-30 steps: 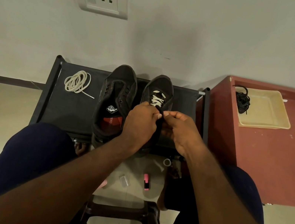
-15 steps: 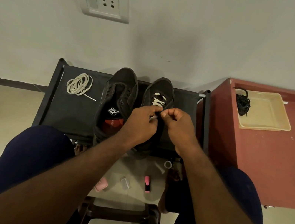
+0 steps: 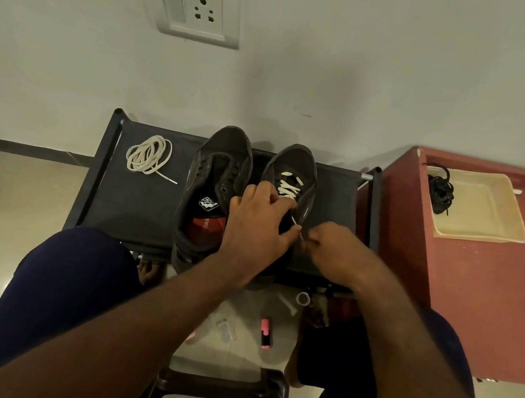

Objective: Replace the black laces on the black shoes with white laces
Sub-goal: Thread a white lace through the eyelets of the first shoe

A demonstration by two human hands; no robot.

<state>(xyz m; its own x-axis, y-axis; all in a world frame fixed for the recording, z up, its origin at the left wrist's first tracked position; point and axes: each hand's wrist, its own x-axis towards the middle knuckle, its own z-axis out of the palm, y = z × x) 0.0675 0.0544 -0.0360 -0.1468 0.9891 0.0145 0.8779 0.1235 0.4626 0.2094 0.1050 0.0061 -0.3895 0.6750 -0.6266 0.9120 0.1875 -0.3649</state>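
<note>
Head view: the right hand has its fingertips pinched together on the free end of the white lace. The lace runs as a short slant from that hand up and leftward to the eyelets. The left hand is just beside it, fingers curled over the throat of the half-laced shoe to steady it (whether it also nips the lace, I cannot tell). The right hand looks the nearer to the lace end, so the next pull should follow that slant. Beyond the left hand stands the unlaced shoe. Farther left, a spare white lace lies coiled on the surface. Well off to the right, the black laces lie in a tray.
</note>
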